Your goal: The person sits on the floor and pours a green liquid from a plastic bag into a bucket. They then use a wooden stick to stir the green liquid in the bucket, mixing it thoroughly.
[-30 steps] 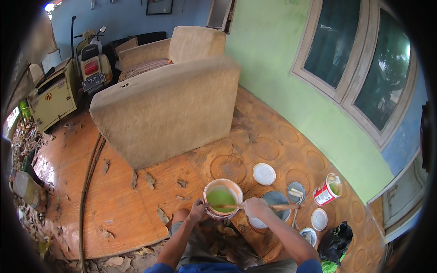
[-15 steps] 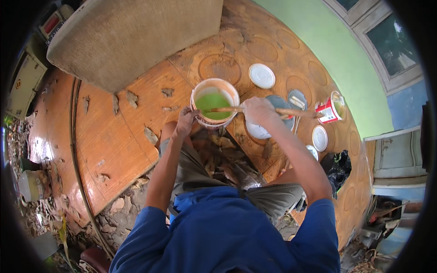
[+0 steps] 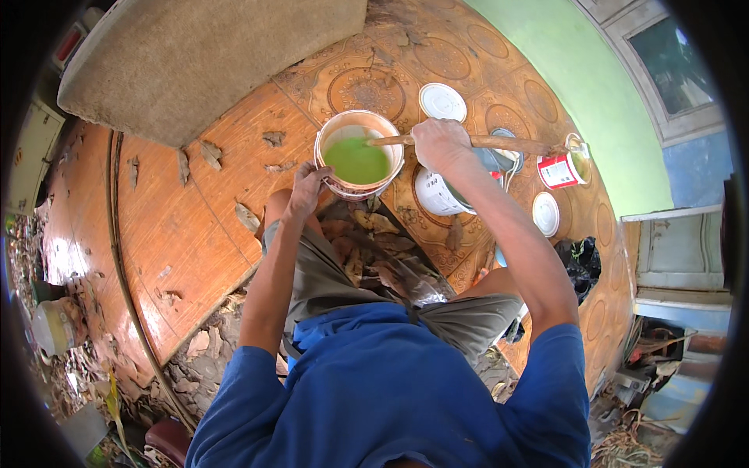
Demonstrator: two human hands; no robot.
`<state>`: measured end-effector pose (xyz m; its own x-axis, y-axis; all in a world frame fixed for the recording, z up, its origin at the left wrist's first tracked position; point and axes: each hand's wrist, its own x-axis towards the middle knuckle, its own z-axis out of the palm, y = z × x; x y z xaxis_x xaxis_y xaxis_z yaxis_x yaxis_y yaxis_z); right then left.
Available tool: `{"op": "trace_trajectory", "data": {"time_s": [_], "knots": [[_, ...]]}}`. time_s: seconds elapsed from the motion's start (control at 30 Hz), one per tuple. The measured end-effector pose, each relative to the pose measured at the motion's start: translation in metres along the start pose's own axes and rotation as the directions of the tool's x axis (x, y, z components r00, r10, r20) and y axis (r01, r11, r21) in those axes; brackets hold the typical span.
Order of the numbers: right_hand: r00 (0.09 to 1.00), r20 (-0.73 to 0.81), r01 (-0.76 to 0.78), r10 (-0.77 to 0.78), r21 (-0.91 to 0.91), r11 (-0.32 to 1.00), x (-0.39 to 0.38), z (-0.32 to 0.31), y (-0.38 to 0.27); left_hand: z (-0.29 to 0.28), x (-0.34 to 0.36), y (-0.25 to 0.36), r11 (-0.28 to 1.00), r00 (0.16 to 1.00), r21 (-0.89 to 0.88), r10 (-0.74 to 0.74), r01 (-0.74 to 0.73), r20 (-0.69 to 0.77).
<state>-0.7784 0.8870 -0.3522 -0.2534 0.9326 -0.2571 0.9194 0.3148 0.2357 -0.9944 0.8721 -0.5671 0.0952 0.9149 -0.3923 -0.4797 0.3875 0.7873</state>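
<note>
A white bucket [image 3: 320, 148] holding bright green liquid paint [image 3: 355, 162] stands on the tiled floor in front of me. My left hand [image 3: 309, 184] grips the bucket's near-left rim, fingers curled over its edge. Wrapped round a long wooden stick [image 3: 507, 143] is my right hand [image 3: 441, 145], just right of the bucket. The stick's left end dips into the paint by the far inner wall; its other end reaches out to the right. Under my right forearm a second white bucket [image 3: 437, 193] is partly hidden.
Right of me are a red and white paint can [image 3: 558, 171], a white lid [image 3: 546, 214] and a black plastic bag [image 3: 579, 265]. Another white lid [image 3: 443, 102] lies beyond the bucket. A large upright slab [image 3: 211, 62] stands at far left; a green wall [image 3: 593, 117] bounds the right.
The stick's tip has swung from the left side of the paint to its far side. My right hand has moved away from me, still gripping the stick; my left stays on the rim.
</note>
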Motion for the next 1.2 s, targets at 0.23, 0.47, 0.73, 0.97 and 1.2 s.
{"op": "trace_trajectory", "data": {"time_s": [0.23, 0.47, 0.73, 0.97, 1.2], "knots": [[0.996, 0.048, 0.078, -0.08, 0.047, 0.996, -0.02, -0.001, 0.007, 0.011, 0.004, 0.01, 0.991, 1.0, 0.13, -0.008, 0.009, -0.006], [0.998, -0.039, -0.04, 0.044, 0.113, 0.993, -0.02, 0.021, 0.025, 0.02, 0.047, 0.057, 0.825, 0.985, 0.542, 0.099, -0.16, 0.139], [0.995, -0.076, -0.036, 0.057, 0.255, 0.966, -0.035, 0.04, 0.026, 0.049, 0.064, 0.099, 0.449, 0.912, 0.798, 0.125, -0.403, 0.39], [0.993, -0.016, -0.105, 0.115, 0.302, 0.948, -0.055, 0.061, 0.024, 0.045, 0.065, 0.091, 0.646, 0.928, 0.708, -0.001, -0.284, 0.373], [0.99, -0.116, -0.027, 0.077, 0.377, 0.926, -0.078, 0.072, 0.009, 0.067, 0.051, 0.089, 0.699, 0.921, 0.676, -0.066, -0.232, 0.384]]}}
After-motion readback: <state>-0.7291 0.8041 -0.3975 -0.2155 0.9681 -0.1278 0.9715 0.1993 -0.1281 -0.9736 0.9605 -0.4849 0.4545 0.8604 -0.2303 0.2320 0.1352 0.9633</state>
